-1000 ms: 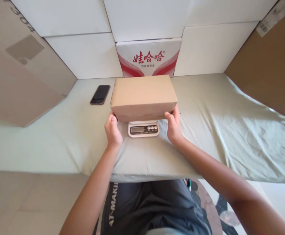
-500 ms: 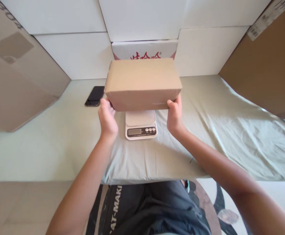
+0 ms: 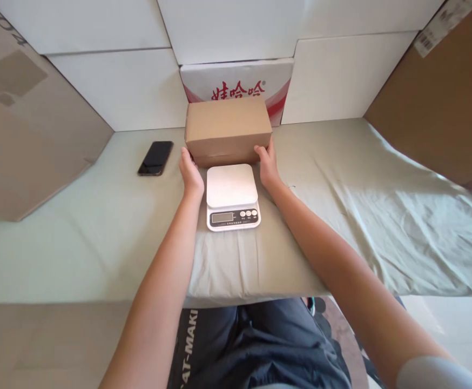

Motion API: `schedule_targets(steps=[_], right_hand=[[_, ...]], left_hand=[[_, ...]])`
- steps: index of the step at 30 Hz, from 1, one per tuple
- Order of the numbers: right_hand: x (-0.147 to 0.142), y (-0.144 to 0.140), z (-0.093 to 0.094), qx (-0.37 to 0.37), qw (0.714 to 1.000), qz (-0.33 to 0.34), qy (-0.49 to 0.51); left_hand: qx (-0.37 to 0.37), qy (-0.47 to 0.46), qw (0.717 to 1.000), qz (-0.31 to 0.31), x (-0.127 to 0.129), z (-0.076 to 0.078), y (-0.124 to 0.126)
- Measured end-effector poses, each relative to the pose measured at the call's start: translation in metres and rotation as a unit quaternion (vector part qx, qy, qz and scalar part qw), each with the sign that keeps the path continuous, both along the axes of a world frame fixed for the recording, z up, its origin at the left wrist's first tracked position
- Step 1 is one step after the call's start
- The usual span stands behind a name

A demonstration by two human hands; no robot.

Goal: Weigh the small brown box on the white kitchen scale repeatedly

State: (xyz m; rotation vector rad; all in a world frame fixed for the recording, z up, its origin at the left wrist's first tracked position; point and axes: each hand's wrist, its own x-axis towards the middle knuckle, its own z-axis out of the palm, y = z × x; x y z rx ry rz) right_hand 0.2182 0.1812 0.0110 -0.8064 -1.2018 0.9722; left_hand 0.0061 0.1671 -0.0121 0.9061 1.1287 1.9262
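A closed brown cardboard box (image 3: 228, 121) is held between my two hands, just behind the kitchen scale. My left hand (image 3: 191, 172) grips its left lower corner, fingers partly hidden behind the side. At the right lower corner, my right hand (image 3: 267, 165) has its thumb on the front face and its fingers round the side. The white kitchen scale (image 3: 231, 186) lies nearer to me between my forearms, its plate bare and its display showing no readable digits. Whether the box's underside touches the cloth is hard to see.
A black phone (image 3: 155, 158) lies left of the box on the pale green cloth (image 3: 98, 237). White panels (image 3: 236, 27) and a white carton with red lettering (image 3: 276, 81) stand at the back. Large cardboard pieces flank the left (image 3: 29, 146) and right (image 3: 442, 108).
Both hands have carried the box away from me and lower, from above the scale to behind it. The scale's plate now shows fully, and more of the red lettering is visible.
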Motion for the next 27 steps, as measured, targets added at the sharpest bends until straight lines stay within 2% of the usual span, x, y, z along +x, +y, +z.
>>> schedule_targets(steps=[4,11,18,27], right_hand=[[0.0005,0.0009,-0.0057,-0.034,0.999,-0.006,0.005],[0.0002,0.0031,-0.007,-0.054,0.998,-0.01,-0.008],[0.0022,0.0067,-0.0106,-0.06,0.998,-0.021,-0.011],[0.0052,0.0048,-0.0088,-0.059,0.998,-0.025,-0.021]], left_hand=[[-0.012,0.012,1.0,0.026,0.0027,0.0022,-0.0018],[-0.02,0.012,1.0,0.004,0.004,0.0027,-0.0024],[-0.023,-0.005,1.0,-0.015,0.0004,0.0039,-0.0019],[-0.021,-0.015,1.0,0.004,-0.0026,0.0042,0.0003]])
